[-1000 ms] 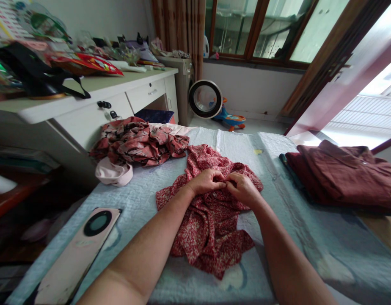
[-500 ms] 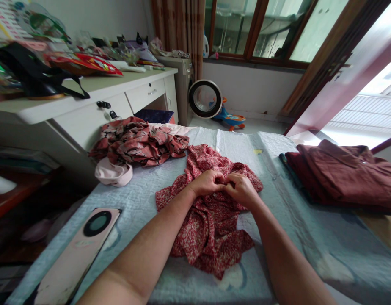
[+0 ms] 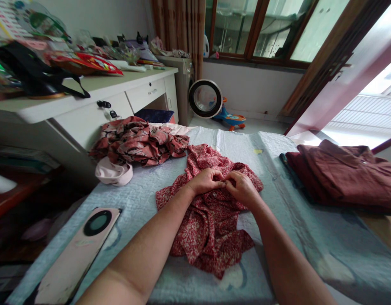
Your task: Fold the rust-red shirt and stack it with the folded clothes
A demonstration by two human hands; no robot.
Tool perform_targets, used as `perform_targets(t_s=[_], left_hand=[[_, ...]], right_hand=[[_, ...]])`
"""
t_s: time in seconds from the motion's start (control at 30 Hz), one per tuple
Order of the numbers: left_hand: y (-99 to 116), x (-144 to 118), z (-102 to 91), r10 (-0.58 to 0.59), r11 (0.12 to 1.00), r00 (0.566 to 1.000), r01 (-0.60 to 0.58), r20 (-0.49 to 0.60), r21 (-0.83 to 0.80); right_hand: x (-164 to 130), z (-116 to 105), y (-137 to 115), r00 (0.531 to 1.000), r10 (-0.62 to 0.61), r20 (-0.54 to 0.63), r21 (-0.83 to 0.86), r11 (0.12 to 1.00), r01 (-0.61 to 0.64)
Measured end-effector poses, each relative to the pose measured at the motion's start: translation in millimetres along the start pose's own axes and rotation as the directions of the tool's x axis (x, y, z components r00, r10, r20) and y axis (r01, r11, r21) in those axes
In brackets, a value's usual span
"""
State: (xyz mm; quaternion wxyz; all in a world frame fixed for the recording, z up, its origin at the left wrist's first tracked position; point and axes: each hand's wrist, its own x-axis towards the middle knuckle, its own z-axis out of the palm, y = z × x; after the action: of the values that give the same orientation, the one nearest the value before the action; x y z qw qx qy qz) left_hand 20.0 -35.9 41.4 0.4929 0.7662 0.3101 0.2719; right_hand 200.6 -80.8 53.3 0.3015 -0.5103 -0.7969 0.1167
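A red garment with a small white floral print [image 3: 211, 228] lies crumpled on the light blue bed cover [image 3: 246, 144]; it looks like a shirt, with a small button below my hands. My left hand [image 3: 207, 181] pinches the cloth near the middle of the garment, thumb and fingers together. Close beside it, my right hand [image 3: 241, 186] also pinches the fabric, its fingertips almost touching those of the left. What exactly sits between the fingertips is too small to make out.
At the back left is a heap of red and black patterned cloth [image 3: 138, 142], with a pale pink band [image 3: 114, 171] in front. A phone [image 3: 78, 254] lies at the left edge. Folded brownish-red clothes [image 3: 344, 173] are stacked at right. Beyond stands a cluttered white desk [image 3: 116, 91].
Both hands have shifted very slightly at the same spot, with the fingertips still on the cloth. The garment and everything around it have stayed in place.
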Motion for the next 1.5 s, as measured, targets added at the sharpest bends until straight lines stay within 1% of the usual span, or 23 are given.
perform_targets(t_s=[0.1, 0.17, 0.27, 0.43, 0.57, 0.63, 0.8, 0.9, 1.03, 1.13, 1.23, 1.5], left_hand=[[2.5, -1.2, -2.7, -0.011, 0.999, 0.999, 0.013, 0.04, -0.041], [4.0, -1.5, -3.0, -0.016, 0.999, 0.998, 0.018, 0.055, -0.031], [4.6, -0.9, -0.4, 0.004, 0.999, 1.0, -0.005, 0.027, 0.046], [3.5, 1.0, 6.5, 0.09, 0.971, 0.995, -0.08, -0.031, 0.225], [4.7, 1.6, 7.9, 0.118, 0.952, 0.991, -0.095, -0.059, 0.292], [5.2, 1.2, 6.1, 0.107, 0.96, 0.993, -0.09, -0.051, 0.267], [5.4, -1.8, -2.7, 0.013, 0.999, 0.998, -0.016, 0.069, 0.041], [5.2, -2.5, -4.8, -0.024, 1.0, 0.997, 0.025, 0.071, -0.014], [3.9, -1.5, -2.9, -0.031, 1.0, 0.998, 0.031, 0.061, 0.001], [2.2, -1.0, -1.0, -0.014, 0.999, 0.999, 0.012, 0.046, 0.041], [1.2, -1.0, -0.1, -0.021, 0.998, 0.999, 0.019, 0.028, 0.06], [1.7, -0.3, 2.0, -0.021, 1.0, 0.999, 0.02, 0.046, 0.02]], right_hand=[[0.3, -1.0, -1.8, 1.0, -0.006, 0.003, -0.023, 1.0, 0.006], [0.4, -1.2, -3.5, 1.0, -0.008, 0.009, -0.041, 0.999, 0.008], [0.1, 0.3, -4.9, 1.0, -0.007, 0.017, -0.06, 0.998, 0.008], [-0.9, 4.1, -3.1, 1.0, -0.004, 0.026, -0.087, 0.996, 0.006], [-0.6, 4.8, -0.6, 1.0, 0.011, 0.019, -0.075, 0.997, -0.01], [-0.3, 4.6, 0.0, 1.0, 0.015, 0.014, -0.05, 0.999, -0.014], [0.0, 1.8, -1.5, 1.0, 0.014, 0.026, 0.025, 1.0, -0.014], [0.0, -1.5, -2.0, 0.999, 0.007, 0.046, 0.043, 0.999, -0.009], [0.2, -3.7, -0.7, 0.998, -0.013, 0.067, 0.059, 0.998, 0.009], [0.3, -2.3, 0.6, 0.997, -0.018, 0.07, 0.04, 0.999, 0.015], [0.1, -0.6, 0.6, 0.996, -0.017, 0.085, 0.021, 1.0, 0.016], [-1.0, 1.8, -2.6, 0.995, -0.034, 0.096, -0.068, 0.997, 0.04]])
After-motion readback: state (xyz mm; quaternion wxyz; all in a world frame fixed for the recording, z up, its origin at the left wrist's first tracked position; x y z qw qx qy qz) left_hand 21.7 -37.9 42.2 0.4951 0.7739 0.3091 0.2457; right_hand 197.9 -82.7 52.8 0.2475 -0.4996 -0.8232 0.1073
